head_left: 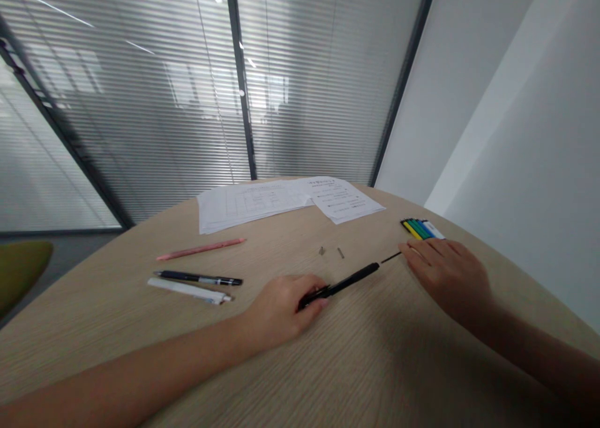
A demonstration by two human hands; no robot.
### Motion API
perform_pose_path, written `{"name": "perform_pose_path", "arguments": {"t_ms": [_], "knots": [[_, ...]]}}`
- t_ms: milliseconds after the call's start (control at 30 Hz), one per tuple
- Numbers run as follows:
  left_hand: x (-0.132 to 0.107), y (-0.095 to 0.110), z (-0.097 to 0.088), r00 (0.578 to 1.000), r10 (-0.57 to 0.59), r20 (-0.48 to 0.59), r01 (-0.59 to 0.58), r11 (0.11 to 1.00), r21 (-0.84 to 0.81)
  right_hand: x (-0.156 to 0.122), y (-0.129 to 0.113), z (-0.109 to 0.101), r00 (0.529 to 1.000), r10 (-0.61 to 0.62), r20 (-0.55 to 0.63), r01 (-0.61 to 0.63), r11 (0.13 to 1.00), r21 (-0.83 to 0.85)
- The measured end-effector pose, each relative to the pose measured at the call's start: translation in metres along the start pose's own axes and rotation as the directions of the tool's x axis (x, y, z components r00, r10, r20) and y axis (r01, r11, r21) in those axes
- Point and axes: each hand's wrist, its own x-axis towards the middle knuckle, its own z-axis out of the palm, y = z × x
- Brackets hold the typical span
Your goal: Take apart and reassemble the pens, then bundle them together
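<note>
1. 3 writing tools lie at 10 o'clock on the table (375, 365), well apart from both hands: a pink pencil (201, 248), a dark pen (199, 278) and a white pen (187, 290) just beside it.
2. Printed sheets (281, 203) fan out at 12 o'clock.
3. The left hand (281, 306), near 6 o'clock, is closed around the near end of a black barrel (349, 281), which lies on the wood pointing toward 2 o'clock.
4. 2 small metal bits (322, 250) sit just beyond the barrel, touching nothing.
5. A thin rod (390, 258) sticks out of the barrel's far end; the barrel is the only holder in view, and how much rod is inside is hidden.
6. The right hand (445, 275) lies palm down at 3 o'clock, fingertips at the rod's tip. I cannot tell whether they pinch it.
7. The step in hand looks like steadying the barrel while the rod is handled. Moving the rod would call for a fine pinch kept in line with the barrel.
8. A coloured bundle (422, 228) of sticks lies at 2 o'clock, just beyond the right hand; any sleeve around it is unclear.
</note>
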Motion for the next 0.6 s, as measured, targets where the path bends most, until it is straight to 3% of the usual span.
{"name": "perform_pose_path", "arguments": {"t_ms": [400, 533, 600], "knots": [[-0.001, 0.0, 0.001, 0.997, 0.069, 0.037, -0.07, 0.997, 0.02, -0.004, -0.019, -0.022, 0.958, -0.066, -0.279, 0.142, 0.954, 0.263], [-0.002, 0.002, -0.001, 0.999, 0.032, 0.031, -0.032, 0.999, -0.002, -0.009, -0.015, -0.023, 0.89, 0.098, -0.446, 0.063, 0.941, 0.333], [-0.002, 0.002, -0.002, 1.0, 0.015, 0.018, -0.015, 1.0, -0.003, -0.008, -0.012, -0.022, 0.858, 0.213, -0.468, -0.014, 0.92, 0.392]]}}
